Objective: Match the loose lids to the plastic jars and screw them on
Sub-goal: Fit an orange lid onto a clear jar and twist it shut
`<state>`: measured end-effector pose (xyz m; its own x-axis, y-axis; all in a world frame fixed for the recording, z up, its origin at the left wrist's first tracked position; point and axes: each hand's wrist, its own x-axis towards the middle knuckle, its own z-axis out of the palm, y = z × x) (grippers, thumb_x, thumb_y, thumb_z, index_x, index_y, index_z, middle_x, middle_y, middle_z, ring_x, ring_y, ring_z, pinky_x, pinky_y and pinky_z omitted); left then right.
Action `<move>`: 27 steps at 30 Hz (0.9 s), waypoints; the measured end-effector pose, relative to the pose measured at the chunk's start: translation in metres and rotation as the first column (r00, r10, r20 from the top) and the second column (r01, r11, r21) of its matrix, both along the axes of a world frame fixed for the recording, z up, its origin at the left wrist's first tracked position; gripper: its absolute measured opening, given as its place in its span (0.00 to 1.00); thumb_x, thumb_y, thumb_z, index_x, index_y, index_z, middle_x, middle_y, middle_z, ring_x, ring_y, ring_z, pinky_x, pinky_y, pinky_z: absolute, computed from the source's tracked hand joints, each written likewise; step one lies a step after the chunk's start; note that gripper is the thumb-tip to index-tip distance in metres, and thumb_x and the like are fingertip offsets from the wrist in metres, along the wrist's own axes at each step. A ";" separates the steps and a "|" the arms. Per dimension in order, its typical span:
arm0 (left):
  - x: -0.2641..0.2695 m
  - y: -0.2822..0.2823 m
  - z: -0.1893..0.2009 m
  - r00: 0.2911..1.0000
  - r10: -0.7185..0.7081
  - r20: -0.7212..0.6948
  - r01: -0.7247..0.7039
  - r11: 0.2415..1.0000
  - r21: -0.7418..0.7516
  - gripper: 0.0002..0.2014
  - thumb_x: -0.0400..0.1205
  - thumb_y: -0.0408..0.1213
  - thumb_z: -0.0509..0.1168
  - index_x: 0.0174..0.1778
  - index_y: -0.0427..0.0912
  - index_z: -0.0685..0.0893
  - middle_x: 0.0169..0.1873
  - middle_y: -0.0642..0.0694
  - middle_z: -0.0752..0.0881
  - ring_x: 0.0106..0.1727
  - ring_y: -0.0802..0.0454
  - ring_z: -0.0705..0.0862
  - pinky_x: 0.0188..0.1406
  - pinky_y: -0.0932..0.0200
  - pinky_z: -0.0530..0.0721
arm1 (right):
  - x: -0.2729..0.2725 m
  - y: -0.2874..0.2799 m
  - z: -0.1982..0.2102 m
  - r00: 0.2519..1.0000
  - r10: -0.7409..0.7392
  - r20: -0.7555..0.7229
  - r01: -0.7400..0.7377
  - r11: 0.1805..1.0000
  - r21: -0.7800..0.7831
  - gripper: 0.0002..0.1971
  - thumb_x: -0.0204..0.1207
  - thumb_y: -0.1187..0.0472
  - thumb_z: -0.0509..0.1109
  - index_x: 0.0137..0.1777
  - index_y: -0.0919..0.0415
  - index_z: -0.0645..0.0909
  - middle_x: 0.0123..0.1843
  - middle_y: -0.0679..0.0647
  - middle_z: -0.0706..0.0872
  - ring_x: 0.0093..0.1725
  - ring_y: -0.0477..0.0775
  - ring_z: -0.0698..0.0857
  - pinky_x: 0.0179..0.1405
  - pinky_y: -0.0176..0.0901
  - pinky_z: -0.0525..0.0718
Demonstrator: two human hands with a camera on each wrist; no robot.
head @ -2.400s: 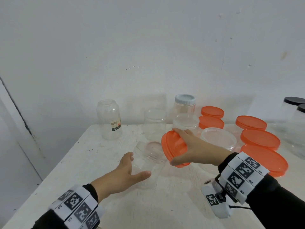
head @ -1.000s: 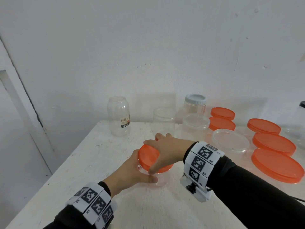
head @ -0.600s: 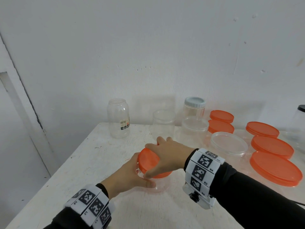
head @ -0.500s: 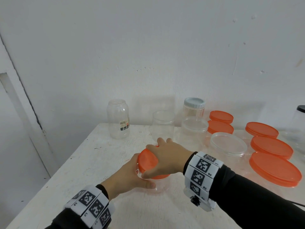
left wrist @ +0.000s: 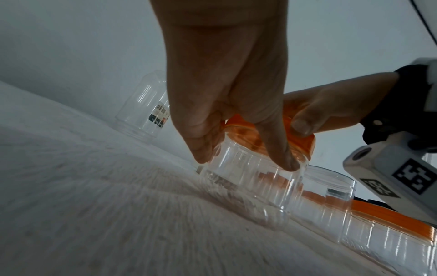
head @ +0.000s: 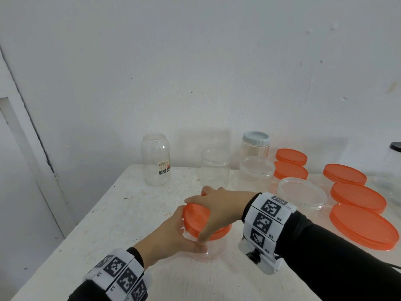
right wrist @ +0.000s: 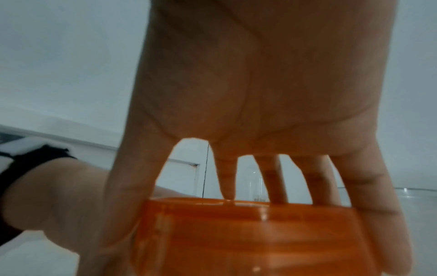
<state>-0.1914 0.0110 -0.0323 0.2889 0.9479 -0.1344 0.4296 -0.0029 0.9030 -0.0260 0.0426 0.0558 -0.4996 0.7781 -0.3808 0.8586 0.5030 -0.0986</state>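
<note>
A clear plastic jar stands on the white table near its middle. My left hand grips the jar's wall from the left, thumb in front. An orange lid sits on the jar's mouth, slightly tilted. My right hand reaches over from the right and grips the lid's rim with spread fingers and thumb. The left wrist view shows the left hand on the jar below the lid. The right wrist view shows the right hand curled over the lid.
At the back stand a labelled clear bottle, an open clear jar and a jar with a pale blue lid. Several orange-lidded tubs and an open wide tub crowd the right. The table's left edge is close.
The right hand carried the orange lid onto the jar and the left hand took hold of the jar. Over the last second the right hand has twisted slightly on the lid.
</note>
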 end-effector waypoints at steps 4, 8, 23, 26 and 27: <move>0.000 0.000 0.000 1.000 -0.006 0.006 0.006 1.000 0.007 0.52 0.61 0.42 0.86 0.77 0.55 0.62 0.69 0.57 0.76 0.71 0.56 0.76 0.74 0.54 0.76 | 0.000 0.002 -0.002 1.000 0.030 0.000 -0.030 0.999 0.034 0.47 0.62 0.31 0.74 0.78 0.29 0.52 0.70 0.47 0.65 0.70 0.58 0.68 0.61 0.61 0.79; 0.000 -0.001 0.001 1.000 -0.011 -0.007 0.011 1.000 0.022 0.52 0.62 0.41 0.86 0.77 0.55 0.61 0.68 0.58 0.76 0.70 0.58 0.77 0.72 0.57 0.78 | 0.002 0.002 -0.006 0.999 0.038 -0.029 -0.036 0.997 0.067 0.46 0.61 0.28 0.73 0.77 0.29 0.54 0.69 0.48 0.66 0.67 0.58 0.68 0.56 0.55 0.78; 0.001 0.000 0.000 0.999 0.002 -0.045 -0.001 1.000 0.015 0.52 0.62 0.44 0.85 0.77 0.58 0.61 0.64 0.63 0.77 0.65 0.63 0.77 0.61 0.63 0.80 | -0.009 -0.011 -0.021 0.976 -0.196 -0.092 0.207 0.970 0.131 0.47 0.60 0.21 0.63 0.77 0.44 0.62 0.67 0.56 0.67 0.66 0.65 0.69 0.48 0.54 0.72; 0.000 0.000 -0.001 0.999 0.002 -0.036 -0.001 1.000 0.009 0.52 0.61 0.45 0.86 0.77 0.59 0.61 0.65 0.61 0.78 0.68 0.60 0.77 0.67 0.57 0.79 | -0.008 -0.007 -0.006 0.985 -0.174 -0.012 0.174 0.984 0.039 0.51 0.59 0.22 0.68 0.79 0.43 0.59 0.71 0.54 0.66 0.70 0.63 0.70 0.57 0.59 0.78; 0.000 0.000 -0.001 0.999 0.005 -0.034 -0.005 1.000 0.008 0.53 0.60 0.45 0.86 0.77 0.59 0.61 0.66 0.60 0.78 0.69 0.59 0.77 0.70 0.54 0.79 | -0.008 -0.007 -0.002 0.987 -0.159 0.010 0.159 0.987 0.030 0.51 0.59 0.24 0.70 0.80 0.44 0.59 0.72 0.54 0.67 0.69 0.63 0.71 0.58 0.59 0.78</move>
<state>-0.1916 0.0113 -0.0336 0.2797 0.9503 -0.1365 0.4604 -0.0080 0.8877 -0.0343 0.0357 0.0535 -0.3643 0.8581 -0.3620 0.9289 0.3627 -0.0749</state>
